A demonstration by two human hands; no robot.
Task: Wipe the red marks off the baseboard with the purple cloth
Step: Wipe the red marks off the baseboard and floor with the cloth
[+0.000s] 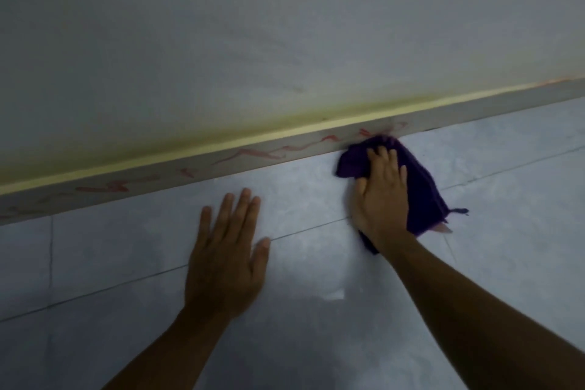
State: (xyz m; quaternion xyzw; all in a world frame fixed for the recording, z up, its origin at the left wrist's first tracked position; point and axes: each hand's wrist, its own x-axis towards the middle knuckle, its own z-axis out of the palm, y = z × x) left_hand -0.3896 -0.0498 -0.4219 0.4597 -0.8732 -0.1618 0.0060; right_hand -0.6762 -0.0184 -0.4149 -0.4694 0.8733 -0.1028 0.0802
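A pale, matte wall (285, 25) fills the upper half of the frame, its lower edge stained yellow-green along a thin cream strip. Below it the floor (316, 326) spreads over the lower half: smooth, blue-grey mottled tiles with thin dark grout lines slanting up to the right, faintly glossy with a small white glint near centre. Wide bare tile lies to the left of the hands and at the right edge of the frame.

Between wall and floor runs the baseboard (158, 182), a narrow grey band crossing the frame diagonally from the lower left to the upper right. Red marks (250, 155) squiggle along its face, strong in the middle stretch, fainter toward the far left, and thin right beside the cloth; the section to the upper right looks plain grey.

The purple cloth (418, 177) lies right of centre, a soft, rumpled, deep violet rag with a loose thread at its lower right corner. Its upper tip touches the foot of the baseboard; the rest lies on the tile.

The right hand (380, 196) lies palm-down on the cloth, fingers straight and pressed close together, flattening it rather than pinching it. The left hand (224, 260) rests flat on bare tile at lower centre, fingers spread slightly, thumb out, holding nothing, near but apart from the baseboard.
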